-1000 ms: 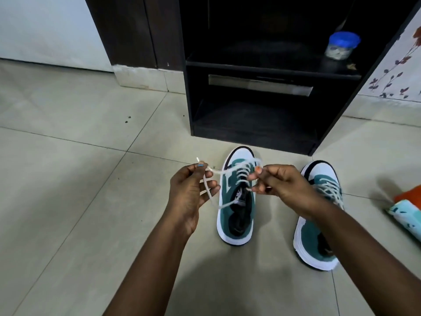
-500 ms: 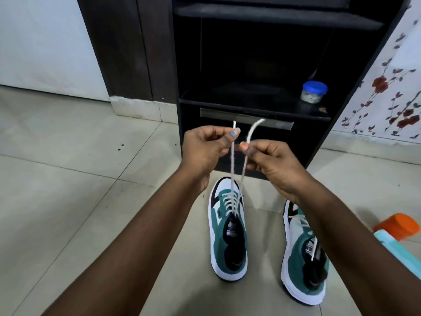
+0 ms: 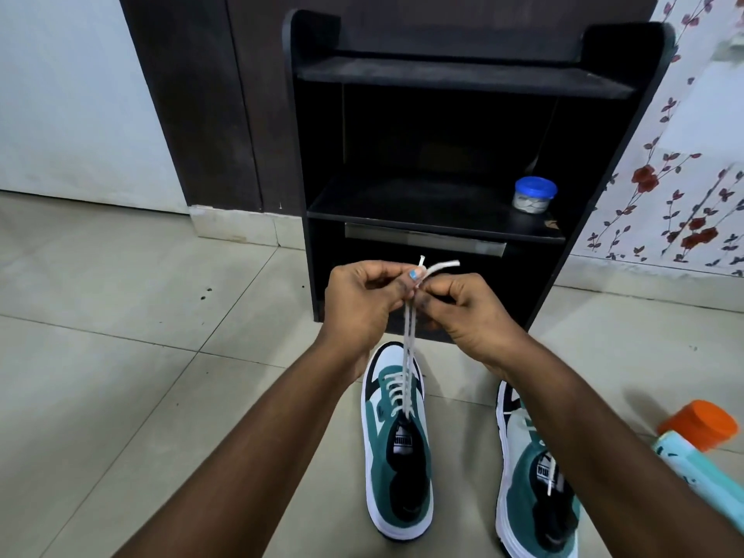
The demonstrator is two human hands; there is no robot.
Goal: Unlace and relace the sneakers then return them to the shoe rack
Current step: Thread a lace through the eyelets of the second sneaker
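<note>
Our left hand (image 3: 364, 302) and right hand (image 3: 469, 312) are raised together above the tiled floor (image 3: 120, 356), fingers curled, each pinching one end of the white woven shoelace (image 3: 408, 348); the two hands touch at the fingertips. Both lace strands run taut and side by side from the pinch down to the eyelets of the green, white and black suede sneaker on the left (image 3: 396, 445), and the short lace tips stick up and out above our fingers. That sneaker stands flat on the floor with its toe pointing at the foot of the tall black wooden shoe rack (image 3: 463, 74), just in front of it. The matching green and white sneaker on the right (image 3: 531, 481) stands beside it on the floor, partly hidden by our right forearm, with a loose white lace end lying across its tongue. On the rack's middle shelf, near its right edge, sits a small clear jar with a blue lid (image 3: 533, 194). At the right edge of the floor lies a pale turquoise bottle with an orange cap (image 3: 700, 436), on its side. Behind the rack a white wall with red flower patterning (image 3: 692, 175) meets the floor.
</note>
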